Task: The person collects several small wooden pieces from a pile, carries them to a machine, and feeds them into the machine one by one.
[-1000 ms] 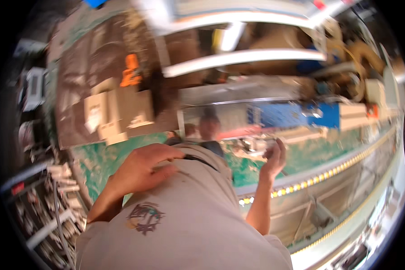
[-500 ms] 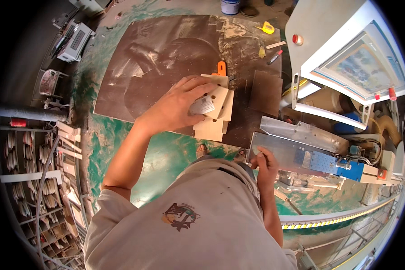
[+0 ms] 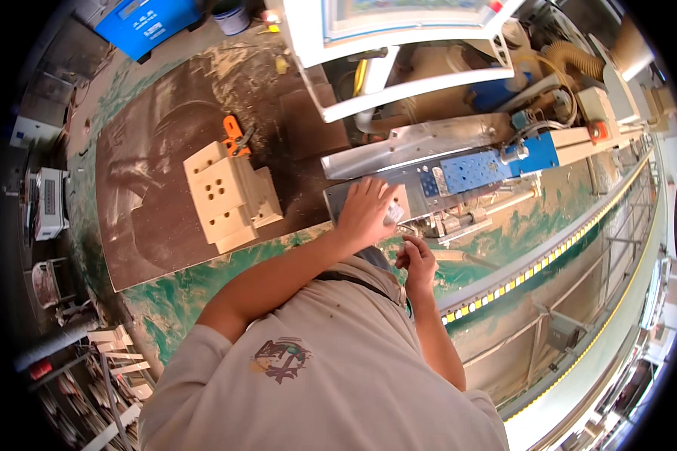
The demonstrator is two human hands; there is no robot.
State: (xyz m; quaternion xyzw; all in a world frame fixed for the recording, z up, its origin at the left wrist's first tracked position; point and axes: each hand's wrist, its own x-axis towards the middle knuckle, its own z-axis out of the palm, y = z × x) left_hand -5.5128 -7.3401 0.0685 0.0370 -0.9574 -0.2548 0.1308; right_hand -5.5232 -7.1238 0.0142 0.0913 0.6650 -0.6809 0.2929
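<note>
Board [image 3: 402, 197], in the head view: over the metal bed [image 3: 421, 197], under the left hand [image 3: 365, 213]. That hand reaches across, palm down, fingers closed around it. Right hand [image 3: 419, 263] sits bent nearby, fingers curled; whether around something, I cannot tell.

Pale wooden piece [image 3: 402, 197], white label [image 3: 393, 213], in left hand [image 3: 365, 213], over metal plate [image 3: 337, 198].
</note>
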